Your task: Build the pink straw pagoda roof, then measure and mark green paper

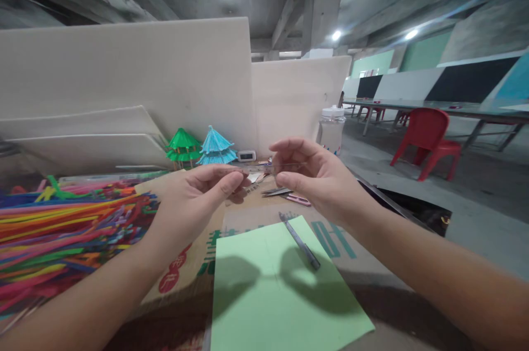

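Note:
Above the table, a thin see-through strip that looks like a clear ruler (pixel 260 169) spans the gap between my hands. My left hand (pixel 206 183) pinches its left end between thumb and fingers. Around the right end curve the thumb and fingers of my right hand (pixel 308 172); its exact contact with the strip is partly hidden. Below lies a light green sheet of paper (pixel 264 296), shaded by both hands. A dark pen (pixel 301 242) rests slantwise on the sheet's upper right part. Scissors (pixel 291 195) lie behind the sheet.
Many colourful pipe cleaners (pixel 61 235) are heaped at the left. Green (pixel 182 147) and blue (pixel 215 147) tiered paper-roof models stand at the back beside a small digital display (pixel 247 156). A clear bottle (pixel 332 130) stands at right. White boards (pixel 124 75) rise behind. Printed cardboard (pixel 243 219) covers the table.

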Tool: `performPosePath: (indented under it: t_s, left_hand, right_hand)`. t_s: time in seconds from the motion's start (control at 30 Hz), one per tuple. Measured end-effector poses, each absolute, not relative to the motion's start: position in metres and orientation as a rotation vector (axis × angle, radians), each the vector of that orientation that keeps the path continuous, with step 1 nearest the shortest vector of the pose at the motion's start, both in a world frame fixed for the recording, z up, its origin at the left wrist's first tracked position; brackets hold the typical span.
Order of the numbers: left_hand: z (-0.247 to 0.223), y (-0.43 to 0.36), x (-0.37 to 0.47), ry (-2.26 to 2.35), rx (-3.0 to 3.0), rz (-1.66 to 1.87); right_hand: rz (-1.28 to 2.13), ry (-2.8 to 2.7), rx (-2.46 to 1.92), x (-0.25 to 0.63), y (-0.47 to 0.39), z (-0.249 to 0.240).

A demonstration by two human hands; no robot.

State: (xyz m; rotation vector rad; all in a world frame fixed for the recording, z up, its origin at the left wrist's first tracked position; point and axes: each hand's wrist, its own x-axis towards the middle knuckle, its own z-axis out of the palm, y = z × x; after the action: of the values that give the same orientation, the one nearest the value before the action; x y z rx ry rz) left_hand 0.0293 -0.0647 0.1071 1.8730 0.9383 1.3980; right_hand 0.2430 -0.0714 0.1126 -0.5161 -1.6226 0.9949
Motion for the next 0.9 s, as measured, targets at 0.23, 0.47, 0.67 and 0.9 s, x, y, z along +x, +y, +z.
performPosePath:
  t_s: [0.23, 0.47, 0.67, 0.9]
  left_hand:
    - [0.104, -0.067, 0.031, 0.856, 1.892, 1.397]
    - [0.107, -0.072, 0.034, 0.817, 1.910, 1.389]
    - [0.107, -0.068, 0.032, 0.860, 1.861, 1.396]
    - [0.104, -0.051, 0.031, 0.715, 1.482, 1.320]
  right_hand:
    - [0.955, -1.629, -0.535, 0.243, -0.072, 0.110]
    - [0.989, -1.651, -0.508, 0.244, -0.073, 0.110]
    - [0.992, -1.656, -0.594, 0.242, -0.074, 0.109]
    - [0.949, -1.689, -0.472, 0.257, -0.064, 0.115]
